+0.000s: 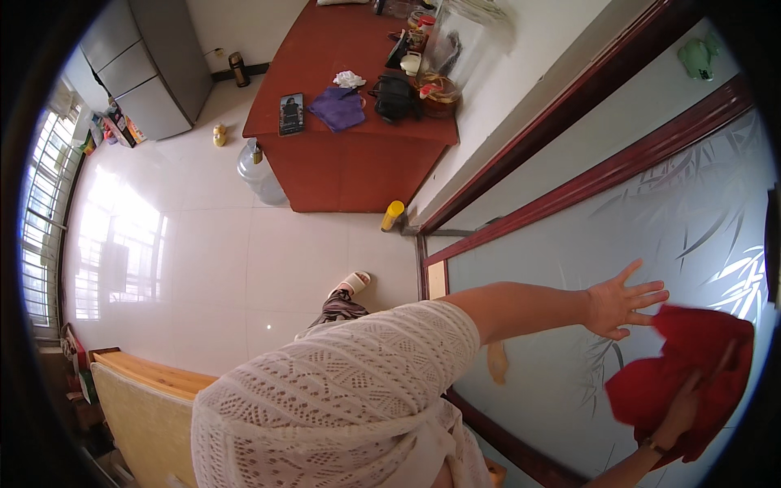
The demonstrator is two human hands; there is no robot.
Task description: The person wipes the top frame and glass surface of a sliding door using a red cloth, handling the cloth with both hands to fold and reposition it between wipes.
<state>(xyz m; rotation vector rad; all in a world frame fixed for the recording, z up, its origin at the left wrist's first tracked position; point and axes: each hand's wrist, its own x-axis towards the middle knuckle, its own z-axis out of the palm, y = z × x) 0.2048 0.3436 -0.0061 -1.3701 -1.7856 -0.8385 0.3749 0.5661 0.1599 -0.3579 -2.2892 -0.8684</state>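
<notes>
My left hand (619,305) is spread on or just in front of the frosted glass door panel (537,360), its fingertips next to the edge of a red cloth (701,341). Lower at the right, my right hand (686,399) has the red cloth, which lies bunched against the glass and partly covers the fingers. A band is around the right wrist. Etched leaf shapes show on the pane around both hands. My left arm, in a white knit sleeve, reaches across the view.
Dark red frame rails (586,183) border the glass. A red-brown table (360,171) holds a phone (291,114), a purple cloth (338,110), a black bag (393,97) and a large glass jar (448,61). A yellow-capped canister (392,216) and a water bottle (259,171) stand on the floor.
</notes>
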